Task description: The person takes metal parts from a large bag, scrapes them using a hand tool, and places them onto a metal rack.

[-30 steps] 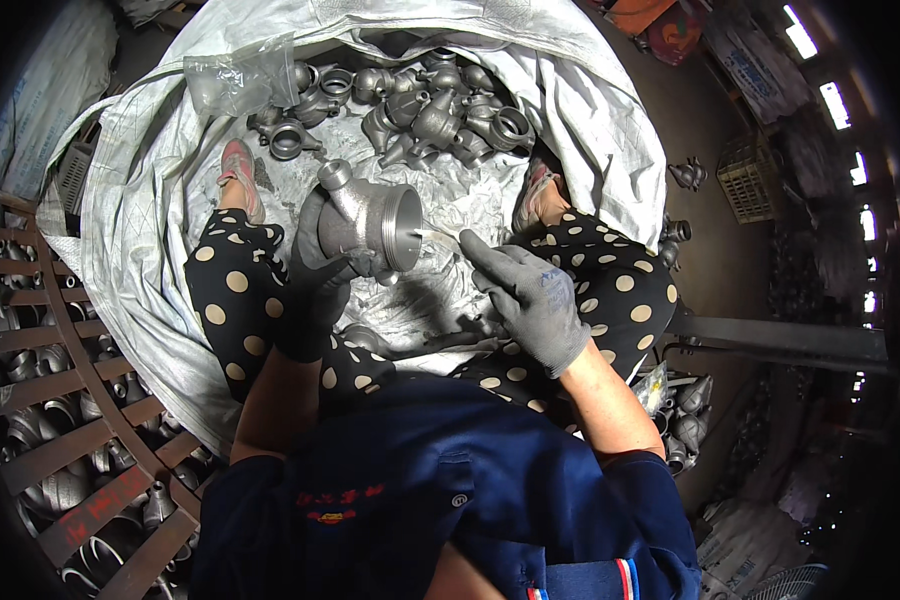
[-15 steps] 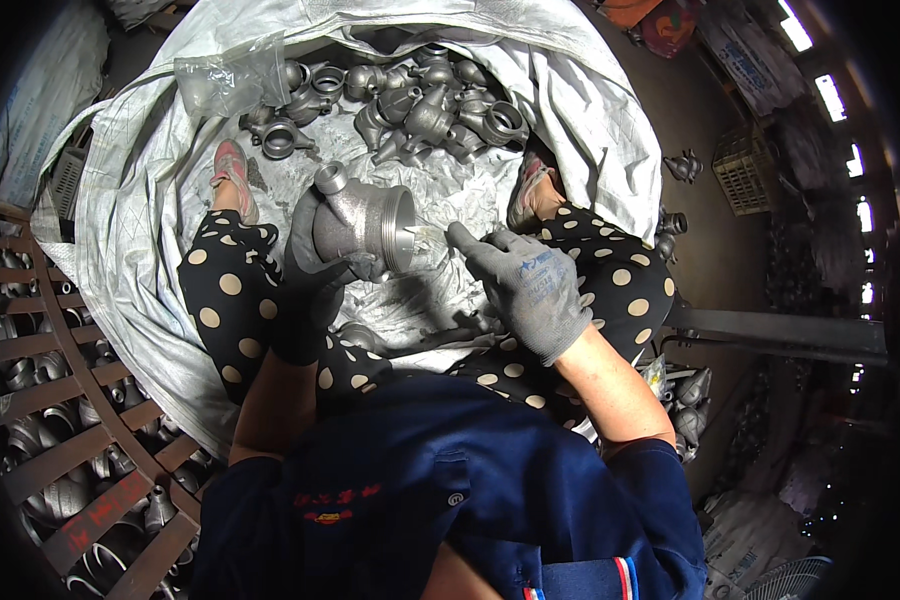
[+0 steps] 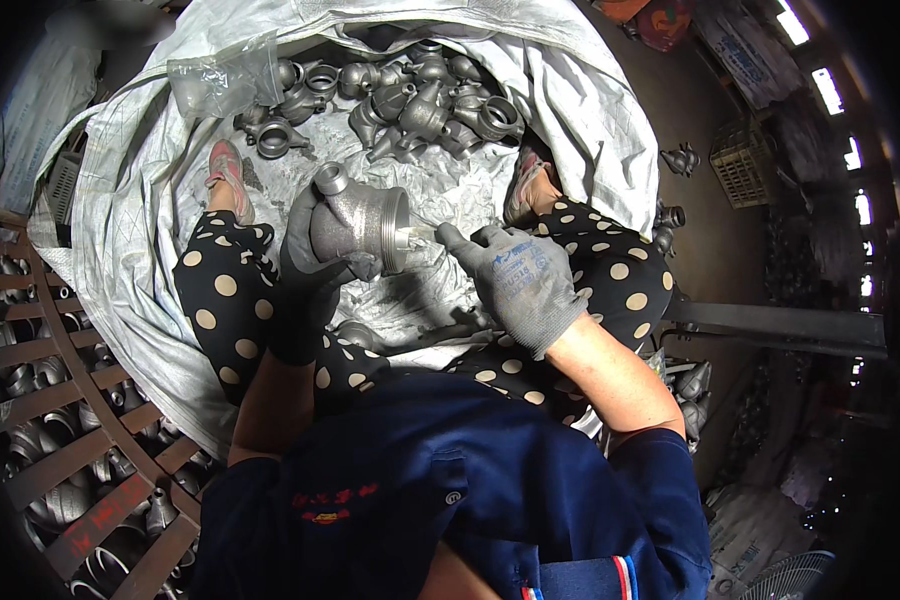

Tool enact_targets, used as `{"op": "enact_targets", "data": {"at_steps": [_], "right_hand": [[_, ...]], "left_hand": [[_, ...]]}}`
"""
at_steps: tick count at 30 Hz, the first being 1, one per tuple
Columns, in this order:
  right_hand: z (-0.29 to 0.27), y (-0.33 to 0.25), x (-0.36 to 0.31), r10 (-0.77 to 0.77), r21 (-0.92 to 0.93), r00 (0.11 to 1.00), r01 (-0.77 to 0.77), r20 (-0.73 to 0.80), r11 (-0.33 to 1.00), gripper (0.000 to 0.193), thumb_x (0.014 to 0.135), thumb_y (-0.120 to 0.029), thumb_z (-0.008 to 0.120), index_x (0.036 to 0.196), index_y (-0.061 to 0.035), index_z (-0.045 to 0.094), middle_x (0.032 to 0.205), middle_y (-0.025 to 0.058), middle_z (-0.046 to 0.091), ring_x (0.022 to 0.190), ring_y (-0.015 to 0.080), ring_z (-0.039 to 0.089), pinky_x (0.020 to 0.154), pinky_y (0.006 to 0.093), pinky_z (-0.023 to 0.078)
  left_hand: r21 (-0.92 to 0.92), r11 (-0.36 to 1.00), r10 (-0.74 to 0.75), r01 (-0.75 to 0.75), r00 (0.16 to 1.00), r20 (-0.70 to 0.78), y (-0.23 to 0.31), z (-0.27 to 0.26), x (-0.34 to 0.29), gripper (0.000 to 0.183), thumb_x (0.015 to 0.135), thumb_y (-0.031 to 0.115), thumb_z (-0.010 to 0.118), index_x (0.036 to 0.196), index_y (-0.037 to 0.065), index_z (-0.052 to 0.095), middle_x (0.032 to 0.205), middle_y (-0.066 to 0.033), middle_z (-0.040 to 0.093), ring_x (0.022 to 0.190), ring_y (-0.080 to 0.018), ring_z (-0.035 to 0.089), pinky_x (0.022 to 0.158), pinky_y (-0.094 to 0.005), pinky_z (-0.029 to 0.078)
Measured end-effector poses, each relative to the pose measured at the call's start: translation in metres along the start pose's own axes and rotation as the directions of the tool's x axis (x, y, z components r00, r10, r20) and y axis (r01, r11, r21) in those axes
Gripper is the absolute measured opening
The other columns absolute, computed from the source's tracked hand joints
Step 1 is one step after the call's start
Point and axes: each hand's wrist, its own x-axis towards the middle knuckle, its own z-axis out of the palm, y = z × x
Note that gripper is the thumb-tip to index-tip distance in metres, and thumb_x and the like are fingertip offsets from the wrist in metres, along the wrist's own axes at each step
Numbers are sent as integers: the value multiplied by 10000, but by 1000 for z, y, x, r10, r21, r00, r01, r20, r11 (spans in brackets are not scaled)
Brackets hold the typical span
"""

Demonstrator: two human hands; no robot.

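My left hand (image 3: 315, 255), in a dark glove, is closed around a grey cast-metal pipe fitting (image 3: 355, 225). The fitting lies on its side, its wide threaded mouth facing right and a small round side port pointing up. In a grey glove, my right hand (image 3: 520, 275) is closed, its index finger stretched along a thin, pale, blade-like tool (image 3: 417, 232). That tool's far end reaches the mouth of the fitting; its handle is hidden in my palm. Another metal fitting (image 3: 360, 335) lies below my left hand, partly covered.
A large white woven sack (image 3: 610, 130) is spread around my legs. A pile of metal fittings (image 3: 425, 110) rests at its far side, beside a clear plastic bag (image 3: 225, 80). Rusty metal bars (image 3: 100, 400) with fittings behind stand at left. A plastic crate (image 3: 740, 170) and dark beam (image 3: 780, 328) are at right.
My right hand has moved slightly left and up, bringing the tool closer into the fitting's mouth. My left hand keeps hold of the fitting, almost still.
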Motion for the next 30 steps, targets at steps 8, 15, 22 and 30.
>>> {"op": "enact_targets", "data": {"at_steps": [8, 15, 22, 30], "right_hand": [[-16, 0, 5, -14, -42, 987, 21, 157, 999, 548, 806, -103, 585, 1341, -211, 540, 777, 99, 640, 731, 260, 663, 582, 380, 505], [-26, 9, 25, 61, 61, 953, -83, 298, 995, 386, 840, -120, 556, 1212, -195, 624, 765, 137, 662, 731, 275, 678, 607, 407, 516], [-19, 17, 39, 12, 101, 976, -34, 216, 994, 236, 855, -124, 539, 1059, -160, 651, 750, 137, 667, 783, 331, 678, 691, 464, 518], [-23, 8, 33, -14, -14, 992, 16, 126, 1000, 277, 875, -122, 536, 1125, -164, 648, 773, 129, 671, 748, 286, 684, 652, 440, 520]], "left_hand": [[-62, 998, 15, -14, 1000, 23, -10, -2, -1, 959, 629, 164, 845, 1420, 5, 326, 1295, -111, 480, 1176, -210, 510, 1007, -341, 440], [-9, 997, 75, -75, 996, 52, -26, -15, 4, 958, 639, 171, 837, 1429, 2, 322, 1298, -108, 475, 1178, -208, 507, 1008, -341, 439], [-68, 998, 0, 5, 997, 80, -1, 0, 0, 954, 650, 222, 838, 1426, -4, 330, 1281, -108, 490, 1154, -201, 529, 987, -336, 464], [-100, 995, 40, -31, 995, 92, -16, -10, 6, 1010, 638, 261, 869, 1434, -9, 308, 1279, -116, 500, 1160, -220, 545, 983, -345, 475]]}}
